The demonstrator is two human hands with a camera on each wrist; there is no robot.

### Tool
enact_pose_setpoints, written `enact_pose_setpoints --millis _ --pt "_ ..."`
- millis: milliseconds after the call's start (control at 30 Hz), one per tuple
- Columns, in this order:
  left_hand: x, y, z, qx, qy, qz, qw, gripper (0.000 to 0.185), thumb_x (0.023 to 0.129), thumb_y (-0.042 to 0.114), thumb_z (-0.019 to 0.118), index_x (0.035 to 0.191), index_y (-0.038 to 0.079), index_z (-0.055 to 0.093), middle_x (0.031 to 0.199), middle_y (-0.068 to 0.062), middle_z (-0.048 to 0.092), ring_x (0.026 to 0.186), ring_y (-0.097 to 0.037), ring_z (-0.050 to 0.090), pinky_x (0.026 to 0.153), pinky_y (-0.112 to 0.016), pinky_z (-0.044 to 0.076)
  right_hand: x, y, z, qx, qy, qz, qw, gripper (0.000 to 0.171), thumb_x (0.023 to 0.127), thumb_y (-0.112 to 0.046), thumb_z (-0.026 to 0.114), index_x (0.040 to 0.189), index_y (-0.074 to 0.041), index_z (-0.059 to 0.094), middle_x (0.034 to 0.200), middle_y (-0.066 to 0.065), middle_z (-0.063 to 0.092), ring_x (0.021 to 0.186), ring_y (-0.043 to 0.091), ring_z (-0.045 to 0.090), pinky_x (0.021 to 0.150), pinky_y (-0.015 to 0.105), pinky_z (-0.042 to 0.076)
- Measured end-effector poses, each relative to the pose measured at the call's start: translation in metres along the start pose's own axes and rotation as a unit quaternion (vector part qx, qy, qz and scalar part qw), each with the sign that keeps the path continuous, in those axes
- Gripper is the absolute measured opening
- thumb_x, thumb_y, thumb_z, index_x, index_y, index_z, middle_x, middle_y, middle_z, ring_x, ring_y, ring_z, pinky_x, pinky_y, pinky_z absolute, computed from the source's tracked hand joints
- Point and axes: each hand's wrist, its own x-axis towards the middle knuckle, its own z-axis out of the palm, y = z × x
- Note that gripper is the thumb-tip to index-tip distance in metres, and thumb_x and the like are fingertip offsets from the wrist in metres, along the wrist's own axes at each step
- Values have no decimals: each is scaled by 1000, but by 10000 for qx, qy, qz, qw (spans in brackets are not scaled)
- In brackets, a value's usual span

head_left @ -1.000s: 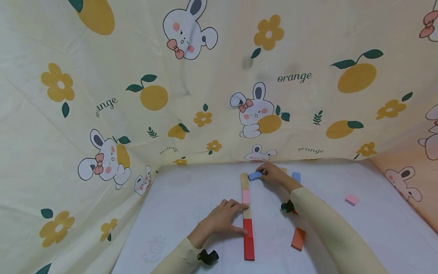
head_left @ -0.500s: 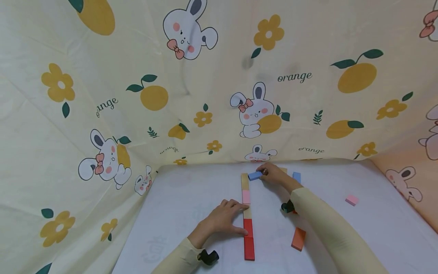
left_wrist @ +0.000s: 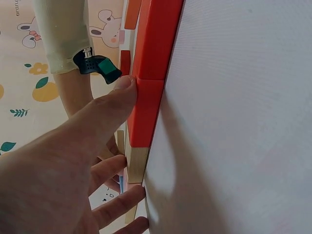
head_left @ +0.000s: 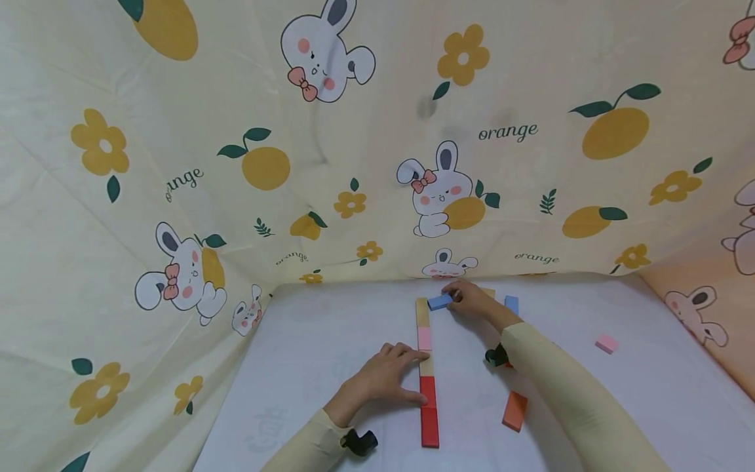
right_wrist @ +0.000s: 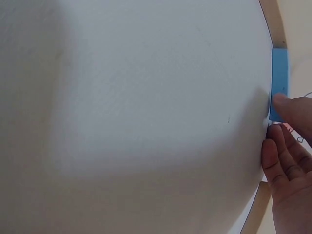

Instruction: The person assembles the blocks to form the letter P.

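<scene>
Down the middle of the table in the head view runs a straight row of flat blocks. From far to near come a tan block, a pink block, another tan block and two red blocks. My left hand rests against the row's left side, thumb on a red block and fingertips along the tan one. At the far end, my right hand pinches a blue block lying crosswise beside the far tan block. The right wrist view shows my thumb on this blue block.
Right of the row lie an orange block, a second blue block and a pink block. A tan block is partly hidden behind my right hand. A printed cloth hangs behind the white table.
</scene>
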Motion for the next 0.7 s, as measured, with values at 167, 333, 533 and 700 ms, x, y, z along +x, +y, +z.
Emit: enact_pose_setpoints --millis 167,333,533,700 --pt "1 0 0 -8 -43 -9 10000 88 84 68 83 159 37 51 147 4 56 129 -19 50 104 -40 51 -3 1 -3 101 -12 193 9998 42 100 -11 75 141 -7 64 130 15 62 111 30 61 99 45 56" --pt "2 -1 0 -42 -90 -27 9999 87 84 69 82 159 37 51 147 4 56 131 -20 50 106 -41 51 -13 1 -13 139 107 -173 9997 41 100 -11 74 139 -2 65 126 17 65 109 31 64 95 46 58" --pt "2 1 -2 -65 12 -64 10000 82 86 70 80 156 37 54 148 4 57 132 -21 51 107 -43 51 -23 10 -28 40 441 -396 9982 35 103 -9 69 136 -1 69 125 18 66 107 30 62 92 45 55" --pt "4 2 2 -31 230 -158 9996 72 90 68 77 152 37 59 146 4 59 131 -22 52 107 -44 50 -30 25 -37 -255 733 -49 9970 36 103 -13 71 137 -3 70 131 18 62 115 34 55 98 51 50"
